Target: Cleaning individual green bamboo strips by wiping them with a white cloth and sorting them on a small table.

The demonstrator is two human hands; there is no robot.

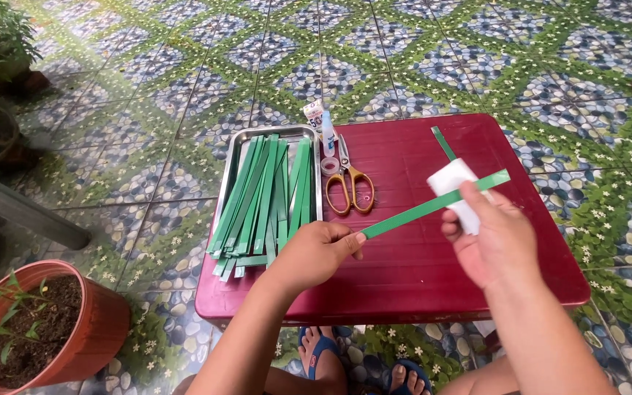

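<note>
Above the dark red table (418, 278), a long green strip (433, 204), slanted from lower left up to upper right. Near end pinched in the fingers of the left hand (314, 252), thumb tip on top. Far part passing the right hand (493, 238), fingers clenched around a white cloth (453, 189) pressed at the strip. Further left, a metal tray (272, 134) heaped with more green strips (261, 201); beside it, orange-handled scissors (350, 184) and a small glue tube (328, 133). Off the table, a potted plant (34, 325).
</note>
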